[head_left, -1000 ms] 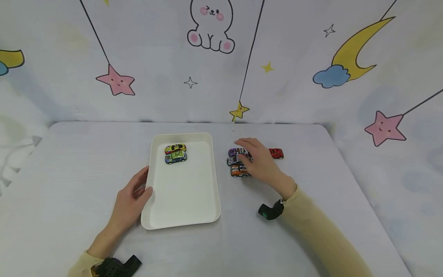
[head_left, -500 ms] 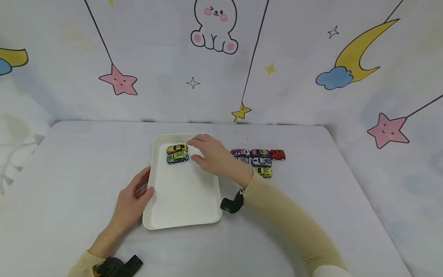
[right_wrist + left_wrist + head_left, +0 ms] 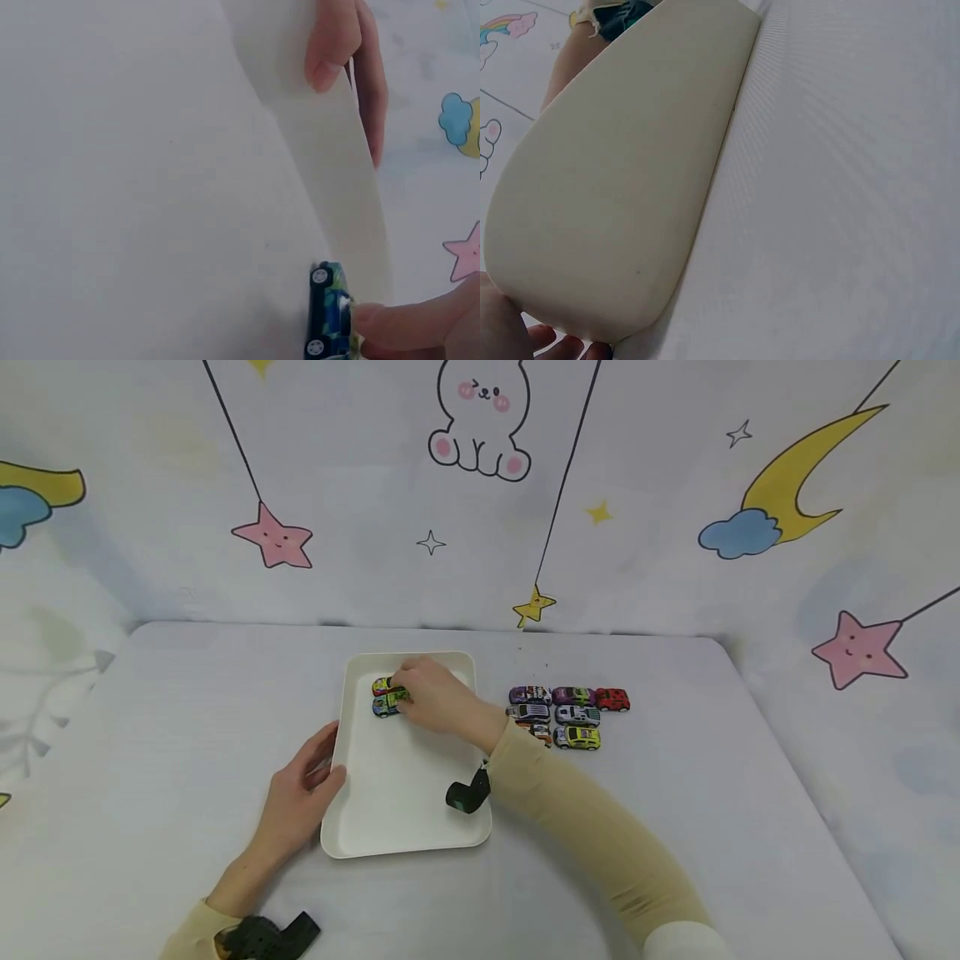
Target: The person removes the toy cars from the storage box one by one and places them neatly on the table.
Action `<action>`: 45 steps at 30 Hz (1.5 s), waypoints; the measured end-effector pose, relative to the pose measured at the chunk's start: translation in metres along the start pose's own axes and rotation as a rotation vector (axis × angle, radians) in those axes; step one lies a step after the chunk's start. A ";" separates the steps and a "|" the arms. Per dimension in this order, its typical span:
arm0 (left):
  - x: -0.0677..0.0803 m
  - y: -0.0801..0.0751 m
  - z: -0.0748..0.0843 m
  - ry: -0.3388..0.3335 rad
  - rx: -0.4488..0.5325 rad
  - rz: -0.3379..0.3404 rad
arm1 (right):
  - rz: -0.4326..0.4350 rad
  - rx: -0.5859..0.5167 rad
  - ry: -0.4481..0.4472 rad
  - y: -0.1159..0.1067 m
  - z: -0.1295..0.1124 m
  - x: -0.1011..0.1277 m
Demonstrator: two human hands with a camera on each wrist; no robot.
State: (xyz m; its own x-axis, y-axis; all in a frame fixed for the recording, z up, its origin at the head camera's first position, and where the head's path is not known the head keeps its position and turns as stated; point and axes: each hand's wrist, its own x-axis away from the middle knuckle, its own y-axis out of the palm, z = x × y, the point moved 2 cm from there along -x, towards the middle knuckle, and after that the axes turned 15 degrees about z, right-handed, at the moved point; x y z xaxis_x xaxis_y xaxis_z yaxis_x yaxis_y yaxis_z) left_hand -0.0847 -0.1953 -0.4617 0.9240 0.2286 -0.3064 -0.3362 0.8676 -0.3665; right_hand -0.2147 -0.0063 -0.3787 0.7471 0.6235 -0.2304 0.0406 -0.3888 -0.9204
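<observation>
Bracing the tray [image 3: 408,827] by its near-left rim, the left hand [image 3: 303,793] pinches it steady, while right fingers [image 3: 397,324] press a car [image 3: 327,309] inside.

My right hand [image 3: 435,697] touches toy cars [image 3: 388,697] at far left corner of white tray [image 3: 405,793]; cars side by side. My left hand [image 3: 303,789] grips tray's left rim.

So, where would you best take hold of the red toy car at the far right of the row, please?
Pinch the red car across its two long sides, coming from above. Its right end is free, while a purple car sits against its left end.
</observation>
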 end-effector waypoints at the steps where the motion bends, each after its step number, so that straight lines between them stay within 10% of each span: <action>1: 0.000 0.000 0.000 0.000 0.000 0.000 | -0.004 0.006 0.000 0.001 0.001 0.000; 45: 0.000 0.001 0.004 0.003 -0.026 0.009 | -0.041 0.099 -0.060 0.010 0.001 0.013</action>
State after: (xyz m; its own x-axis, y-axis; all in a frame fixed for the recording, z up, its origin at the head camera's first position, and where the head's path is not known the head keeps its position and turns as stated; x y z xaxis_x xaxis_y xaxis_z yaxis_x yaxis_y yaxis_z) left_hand -0.0846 -0.1929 -0.4587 0.9206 0.2350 -0.3120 -0.3488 0.8539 -0.3862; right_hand -0.2055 -0.0012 -0.3913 0.7047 0.6784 -0.2080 0.0024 -0.2954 -0.9554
